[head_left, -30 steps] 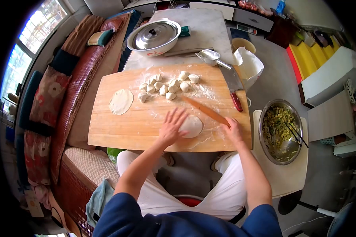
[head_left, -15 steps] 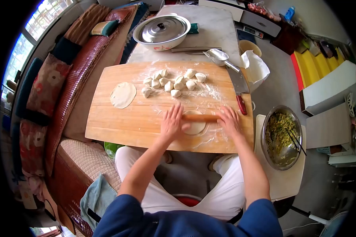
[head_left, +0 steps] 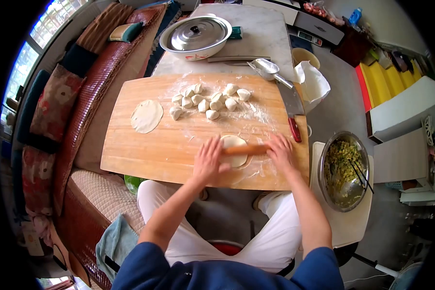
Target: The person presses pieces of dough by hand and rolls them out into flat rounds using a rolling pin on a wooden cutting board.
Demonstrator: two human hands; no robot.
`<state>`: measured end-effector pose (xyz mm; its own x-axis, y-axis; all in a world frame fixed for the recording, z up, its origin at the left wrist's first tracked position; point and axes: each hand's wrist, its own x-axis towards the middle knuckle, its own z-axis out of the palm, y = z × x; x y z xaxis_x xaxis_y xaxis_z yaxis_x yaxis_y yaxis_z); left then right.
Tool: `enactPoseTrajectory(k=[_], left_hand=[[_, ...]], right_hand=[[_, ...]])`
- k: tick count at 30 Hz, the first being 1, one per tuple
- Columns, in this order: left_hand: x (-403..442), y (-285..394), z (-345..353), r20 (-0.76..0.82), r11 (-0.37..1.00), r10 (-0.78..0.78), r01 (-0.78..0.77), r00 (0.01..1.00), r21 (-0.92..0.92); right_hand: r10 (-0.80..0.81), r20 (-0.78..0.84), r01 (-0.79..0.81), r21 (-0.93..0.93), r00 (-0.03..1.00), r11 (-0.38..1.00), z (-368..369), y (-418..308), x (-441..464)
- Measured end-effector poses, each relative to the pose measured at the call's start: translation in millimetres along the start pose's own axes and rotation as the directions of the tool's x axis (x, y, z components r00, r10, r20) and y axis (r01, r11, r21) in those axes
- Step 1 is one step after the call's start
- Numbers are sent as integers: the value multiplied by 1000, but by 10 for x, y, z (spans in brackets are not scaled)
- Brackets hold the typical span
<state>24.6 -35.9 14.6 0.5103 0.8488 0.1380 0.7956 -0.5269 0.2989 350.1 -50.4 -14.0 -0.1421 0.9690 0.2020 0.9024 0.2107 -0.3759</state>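
Observation:
A wooden rolling pin lies across a flat round of dough near the board's front edge. My left hand rests over the pin's left end, its thumb beside the dough. Over the right end sits my right hand, fingers bent around it. Both hands partly hide the pin's ends. A finished-looking thin dough round lies flat at the left of the wooden board. Several small dough pieces are grouped farther back, with loose flour around them.
A cleaver with a red handle lies along the board's right edge, near a metal scoop. Behind stands a lidded basin. At the right, a steel bowl holds chopped filling and chopsticks.
The rolling pin and both hands have moved a little toward my body, so more of the dough round shows beyond the pin. The view has shifted slightly.

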Motion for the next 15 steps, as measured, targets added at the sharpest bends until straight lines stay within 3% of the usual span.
enactPoseTrajectory(k=[3, 6, 10, 15], left_hand=[[-461, 136, -151, 106, 996, 74, -67, 992, -67], [-126, -207, -6, 13, 992, -125, 125, 992, -6], [514, -451, 12, -116, 956, -293, 290, 949, -40], [-209, -13, -11, 32, 998, -21, 22, 999, -57]], right_hand=[[-64, 15, 64, -6, 998, 998, -89, -88, -285], [-138, -42, 136, -45, 990, 990, -145, -290, 234], [-13, -50, 13, -11, 999, 1000, 87, -171, 699], [-59, 36, 57, 34, 998, 998, 13, -4, 19]])
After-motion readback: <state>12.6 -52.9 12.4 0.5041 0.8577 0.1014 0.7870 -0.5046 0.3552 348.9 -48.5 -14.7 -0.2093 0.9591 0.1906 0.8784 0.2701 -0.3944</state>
